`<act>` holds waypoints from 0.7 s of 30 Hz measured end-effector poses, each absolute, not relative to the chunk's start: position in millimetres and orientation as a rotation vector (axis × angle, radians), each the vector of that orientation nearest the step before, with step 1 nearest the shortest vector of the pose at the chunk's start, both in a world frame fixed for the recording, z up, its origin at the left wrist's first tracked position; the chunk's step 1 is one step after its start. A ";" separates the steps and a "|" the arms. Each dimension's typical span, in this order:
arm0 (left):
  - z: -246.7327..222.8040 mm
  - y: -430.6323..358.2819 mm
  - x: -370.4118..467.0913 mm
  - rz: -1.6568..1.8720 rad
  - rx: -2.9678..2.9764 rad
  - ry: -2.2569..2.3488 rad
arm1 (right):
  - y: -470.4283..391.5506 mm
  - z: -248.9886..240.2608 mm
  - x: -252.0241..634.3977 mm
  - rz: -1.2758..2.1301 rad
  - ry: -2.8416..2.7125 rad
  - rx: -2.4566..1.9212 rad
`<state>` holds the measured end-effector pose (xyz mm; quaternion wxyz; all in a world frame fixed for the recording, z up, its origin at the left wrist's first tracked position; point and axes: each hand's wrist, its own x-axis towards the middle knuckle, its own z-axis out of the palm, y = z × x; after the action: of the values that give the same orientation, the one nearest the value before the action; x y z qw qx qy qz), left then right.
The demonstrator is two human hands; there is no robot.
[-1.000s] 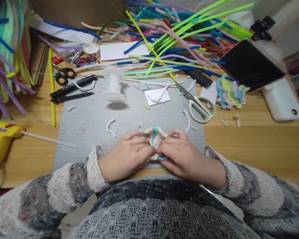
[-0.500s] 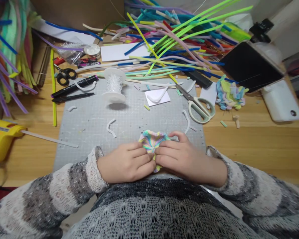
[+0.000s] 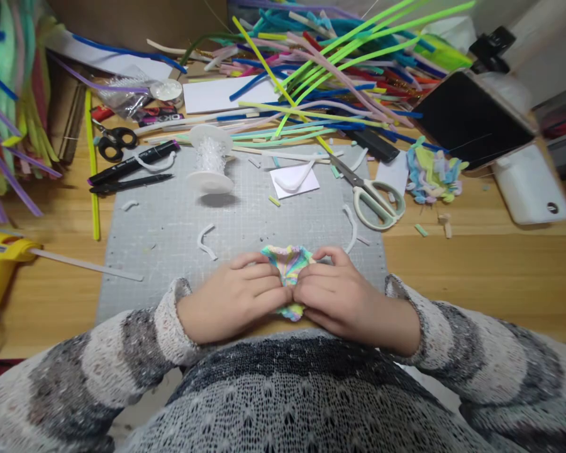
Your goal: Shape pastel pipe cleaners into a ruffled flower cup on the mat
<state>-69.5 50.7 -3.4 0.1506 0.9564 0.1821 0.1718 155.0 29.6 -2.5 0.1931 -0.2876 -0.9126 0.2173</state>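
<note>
Between my hands is a ruffled pastel flower shape (image 3: 290, 261), striped in yellow, pink, blue and mint, seemingly made of pipe cleaners. My left hand (image 3: 245, 286) grips its left side, with the fingers curled over it. On the opposite side my right hand (image 3: 337, 289) pinches it, the index finger bent at the upper edge. Both sets of fingertips meet near its middle and hide part of it. Below them lies the near edge of a grey cutting mat (image 3: 170, 226), where short white pipe cleaner pieces (image 3: 207, 242) are scattered.
A spool of clear thread (image 3: 210, 160) and pale-handled scissors (image 3: 377, 201) rest on the mat. At left are a yellow glue gun (image 3: 4, 258), black-handled scissors (image 3: 116, 141) and a marker (image 3: 134, 162). Colourful pipe cleaners (image 3: 330, 69) heap up behind. A second pastel piece (image 3: 434, 170) lies right.
My left hand has shifted on the flower shape, its index finger now higher along the left edge. The shape looks narrower between my hands. The whole view has moved slightly.
</note>
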 end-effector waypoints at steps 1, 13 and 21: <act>-4.3 50.9 -69.2 0.491 2.709 0.560 | 29.6 -1.9 154.3 0.637 -2.551 -0.829; -4.8 58.8 -70.7 0.509 2.671 0.482 | 50.6 2.7 166.6 0.778 -2.666 -0.664; -1.7 44.9 -67.2 0.667 2.858 0.435 | 30.0 2.3 159.2 0.356 -2.689 -0.725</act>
<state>-67.2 44.9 -1.7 0.0870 0.9596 0.1461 0.2241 159.2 30.0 2.3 0.1660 -0.2546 -0.9445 0.1249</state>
